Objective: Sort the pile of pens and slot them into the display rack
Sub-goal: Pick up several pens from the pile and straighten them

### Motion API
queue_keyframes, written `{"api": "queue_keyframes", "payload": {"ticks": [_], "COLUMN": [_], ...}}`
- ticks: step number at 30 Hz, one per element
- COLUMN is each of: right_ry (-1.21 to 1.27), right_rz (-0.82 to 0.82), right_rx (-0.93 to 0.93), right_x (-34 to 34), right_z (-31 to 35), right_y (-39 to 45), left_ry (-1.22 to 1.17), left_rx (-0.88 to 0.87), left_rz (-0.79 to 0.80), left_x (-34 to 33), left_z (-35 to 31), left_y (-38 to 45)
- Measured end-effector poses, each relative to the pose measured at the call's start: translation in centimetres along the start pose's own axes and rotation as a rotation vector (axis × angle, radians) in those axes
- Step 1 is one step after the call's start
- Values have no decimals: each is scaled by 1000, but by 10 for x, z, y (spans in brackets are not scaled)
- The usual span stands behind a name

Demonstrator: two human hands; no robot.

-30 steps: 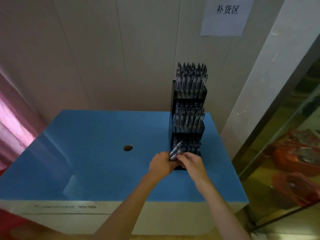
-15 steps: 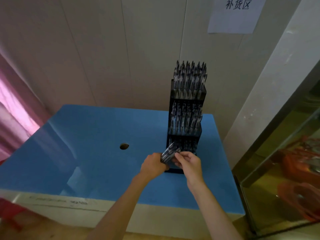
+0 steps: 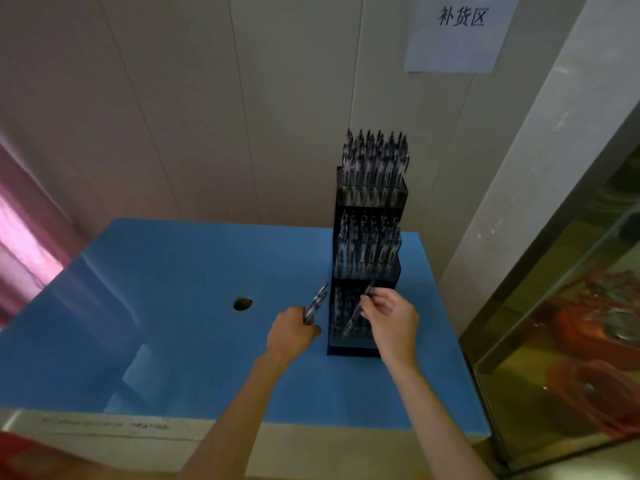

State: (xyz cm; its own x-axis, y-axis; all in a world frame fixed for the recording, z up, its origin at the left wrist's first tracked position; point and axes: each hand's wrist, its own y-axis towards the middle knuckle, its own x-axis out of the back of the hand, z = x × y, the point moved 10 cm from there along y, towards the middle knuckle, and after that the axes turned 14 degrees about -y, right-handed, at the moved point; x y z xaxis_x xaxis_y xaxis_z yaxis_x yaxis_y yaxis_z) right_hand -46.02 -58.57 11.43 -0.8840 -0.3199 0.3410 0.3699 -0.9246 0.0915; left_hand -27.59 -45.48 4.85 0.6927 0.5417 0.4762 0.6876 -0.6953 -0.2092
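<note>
the right hand has drawn one pen from the left hand's gripped bundle; pinching it at the display rack, lower centre-right, tip it upright into a free bottom slot.

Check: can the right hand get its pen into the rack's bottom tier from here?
Probably yes. The right hand pinches one pen right at the open front of the rack; nothing lies between.
</note>
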Motion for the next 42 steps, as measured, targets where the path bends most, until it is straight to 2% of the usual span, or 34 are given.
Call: {"api": "queue_keyframes", "payload": {"ticks": [5,9,23,36,42], "right_ry": [-221,-314,-567,-598,-722], "right_rz": [-9,12,77,161,193], "right_rx": [257,309,274,218,199], "right_x": [-20,-33,-55,-58,-65], "right_z": [23,20,-6,-18,-20], "right_y": [-4,-5,-6,-4,-8], "left_ry": [-27,-31,-37,-51,-49], "left_rx": [-30,-45,-70,-68,-65], "left_rz": [-34,-37,-21,-14,8], "left_x": [5,7,7,3,2], "left_z": [-6,-9,-11,-12,-10], "left_y": [4,6,8,3,-2]}}
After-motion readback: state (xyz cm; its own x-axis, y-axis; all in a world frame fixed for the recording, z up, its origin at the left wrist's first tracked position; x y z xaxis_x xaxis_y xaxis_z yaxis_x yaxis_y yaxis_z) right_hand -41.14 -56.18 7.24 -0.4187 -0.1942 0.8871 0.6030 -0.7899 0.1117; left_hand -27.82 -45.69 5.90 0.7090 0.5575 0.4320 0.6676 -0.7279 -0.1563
